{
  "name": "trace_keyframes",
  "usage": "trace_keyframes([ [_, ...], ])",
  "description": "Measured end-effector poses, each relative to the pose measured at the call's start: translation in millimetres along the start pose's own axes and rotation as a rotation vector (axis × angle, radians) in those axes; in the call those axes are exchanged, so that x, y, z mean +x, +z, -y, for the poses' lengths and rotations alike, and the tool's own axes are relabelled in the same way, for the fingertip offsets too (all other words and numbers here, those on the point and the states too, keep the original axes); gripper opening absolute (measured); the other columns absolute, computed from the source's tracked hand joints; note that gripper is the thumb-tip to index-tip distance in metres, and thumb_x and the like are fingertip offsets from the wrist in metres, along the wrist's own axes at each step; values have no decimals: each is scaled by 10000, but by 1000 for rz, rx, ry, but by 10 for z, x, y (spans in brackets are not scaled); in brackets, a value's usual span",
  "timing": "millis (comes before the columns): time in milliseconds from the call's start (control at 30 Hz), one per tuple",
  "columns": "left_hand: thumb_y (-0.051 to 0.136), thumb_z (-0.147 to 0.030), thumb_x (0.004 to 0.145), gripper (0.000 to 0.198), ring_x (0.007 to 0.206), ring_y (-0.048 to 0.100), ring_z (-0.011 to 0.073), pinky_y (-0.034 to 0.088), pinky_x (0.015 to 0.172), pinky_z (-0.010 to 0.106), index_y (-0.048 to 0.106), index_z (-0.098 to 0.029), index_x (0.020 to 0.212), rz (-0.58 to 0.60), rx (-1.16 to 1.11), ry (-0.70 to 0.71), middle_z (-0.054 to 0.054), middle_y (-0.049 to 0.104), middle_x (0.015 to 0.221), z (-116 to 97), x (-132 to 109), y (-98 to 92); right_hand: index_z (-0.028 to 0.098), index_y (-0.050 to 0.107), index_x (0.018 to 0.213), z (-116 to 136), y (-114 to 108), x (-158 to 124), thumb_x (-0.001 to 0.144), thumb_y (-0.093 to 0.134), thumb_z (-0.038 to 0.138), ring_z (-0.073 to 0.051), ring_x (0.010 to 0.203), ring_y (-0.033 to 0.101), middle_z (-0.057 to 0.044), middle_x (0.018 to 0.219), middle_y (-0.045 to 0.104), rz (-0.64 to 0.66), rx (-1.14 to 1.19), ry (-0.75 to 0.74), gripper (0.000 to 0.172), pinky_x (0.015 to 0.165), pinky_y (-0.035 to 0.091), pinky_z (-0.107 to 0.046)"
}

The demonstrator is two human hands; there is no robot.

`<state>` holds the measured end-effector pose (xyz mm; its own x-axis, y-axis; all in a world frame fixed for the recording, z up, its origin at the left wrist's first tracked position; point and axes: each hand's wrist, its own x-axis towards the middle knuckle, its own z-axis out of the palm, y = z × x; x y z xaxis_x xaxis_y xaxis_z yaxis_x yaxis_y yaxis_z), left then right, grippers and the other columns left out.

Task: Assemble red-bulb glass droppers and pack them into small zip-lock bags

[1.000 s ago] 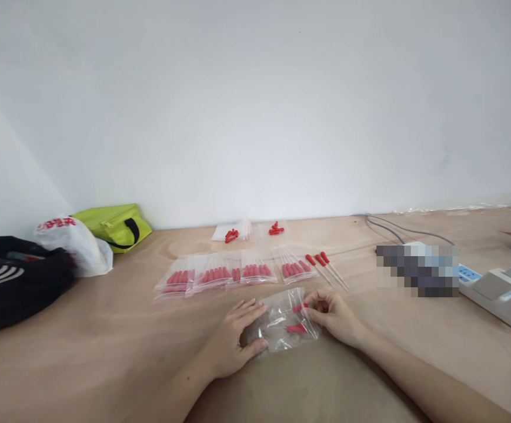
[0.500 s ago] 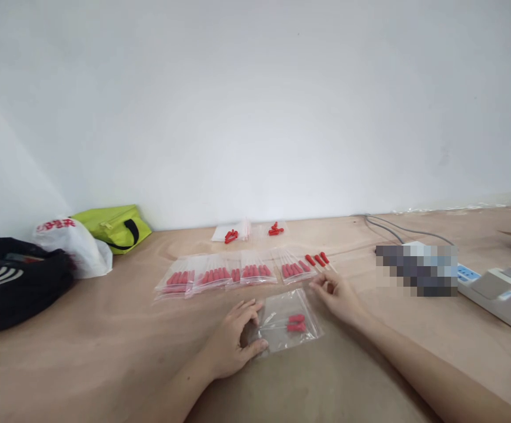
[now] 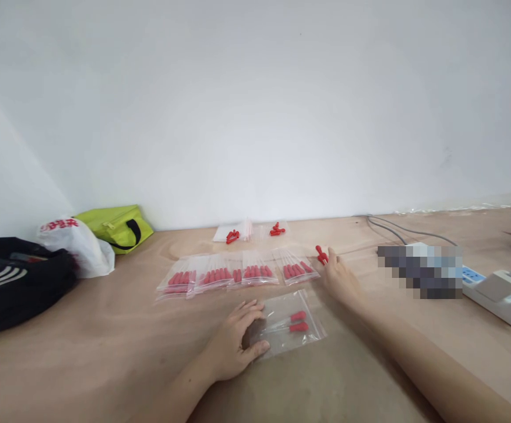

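Note:
In the head view my left hand [image 3: 236, 342] curves round the left end of a clear zip bag [image 3: 277, 341] lying flat. Its thumb and fingers grip the bag's edges. Inside lie two droppers with red bulbs [image 3: 299, 326], their thin stems pointing left. Farther right, my right hand [image 3: 342, 281] is closed on a few loose droppers [image 3: 321, 255]. Their red bulbs stick out past the fingertips, while the stems are mostly hidden by the hand. A filled bag of droppers [image 3: 298, 269] lies just left of this hand.
More bags of red-bulbed droppers [image 3: 214, 275] form a row across the wooden table. Loose red bulbs [image 3: 277, 230] lie on bags by the wall. A black bag [image 3: 21, 288], a white plastic bag [image 3: 79, 249] and a green bag [image 3: 118, 226] stand left; a power strip [image 3: 497, 296] lies right.
My right hand has moved slightly right and up and closed on the loose droppers, whose bulbs are now bunched together. The two droppers in the bag have shifted slightly apart. My left hand stays put.

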<state>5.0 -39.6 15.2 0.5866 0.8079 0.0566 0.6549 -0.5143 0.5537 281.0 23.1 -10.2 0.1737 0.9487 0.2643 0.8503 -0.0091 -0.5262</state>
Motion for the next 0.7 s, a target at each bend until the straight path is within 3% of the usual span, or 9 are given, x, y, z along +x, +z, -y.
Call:
trace_keyframes([
  [133, 552, -400, 767, 354, 1248, 341, 245, 231, 1053, 454, 525, -236, 1080, 14, 16, -3, 56, 478, 1290, 1, 4, -5, 139, 25, 1345, -66, -11, -176, 803, 399, 256, -147, 541, 517, -5, 727, 489, -5, 548, 2, 669, 532, 449, -280],
  [267, 557, -382, 764, 364, 1253, 329, 249, 237, 1050, 456, 526, -232, 1094, 23, 29, -15, 56, 471, 1296, 0, 8, -2, 220, -45, 1326, -84, 43, -367, 774, 475, 333, -120, 426, 468, 58, 654, 440, 70, 926, 126, 767, 392, 424, -246],
  [433, 553, -376, 764, 364, 1253, 328, 252, 246, 1040, 469, 526, -233, 1098, 22, 19, -17, 57, 469, 1297, -3, 7, -4, 257, 88, 1289, 7, 80, -446, 715, 576, 360, -116, 450, 512, 61, 680, 475, 38, 1061, 185, 760, 408, 457, -248],
  [600, 543, -385, 772, 380, 1257, 319, 249, 238, 1044, 468, 517, -225, 1116, 41, 42, -18, 60, 455, 1309, -1, 9, -9, 260, 177, 1233, 81, 101, -472, 707, 596, 399, -110, 474, 530, 70, 684, 473, 55, 1111, 152, 686, 444, 478, -253],
  [700, 541, -377, 774, 383, 1259, 317, 241, 231, 1050, 464, 510, -220, 1122, 49, 51, -20, 56, 452, 1312, -3, 13, -7, 259, 222, 1177, 86, 105, -475, 696, 611, 426, -115, 503, 540, 66, 687, 494, -3, 1115, 138, 640, 480, 490, -265],
])
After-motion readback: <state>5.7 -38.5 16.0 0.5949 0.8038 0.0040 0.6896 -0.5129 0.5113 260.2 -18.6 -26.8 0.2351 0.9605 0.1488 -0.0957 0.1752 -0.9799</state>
